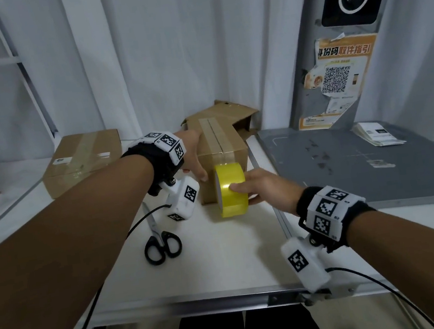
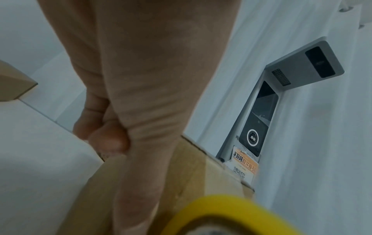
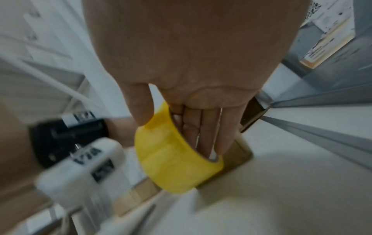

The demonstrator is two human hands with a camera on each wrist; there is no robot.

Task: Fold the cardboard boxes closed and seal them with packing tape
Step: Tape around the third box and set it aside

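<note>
**Quick count of what's on the surface**

So, three boxes (image 1: 83, 161) total: one taped flat on the left, one taped upright in the middle (image 1: 220, 147), and one open behind it (image 1: 233, 111). One yellow tape roll (image 1: 231, 188). One pair of scissors (image 1: 161, 239). One stack of papers (image 1: 377, 133) over on the right. One poster (image 1: 338, 80) on the wall. Two hands (image 1: 193, 153) in view, the other one (image 1: 265, 185) on the right.

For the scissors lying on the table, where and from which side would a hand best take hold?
Grip the scissors by the black handle loops, coming from the near table edge. The loops point toward the person, and the blades run away under the left hand's wrist camera, so the handle end is probably the freer, safer part. The right hand is busy holding the yellow tape roll.
</note>
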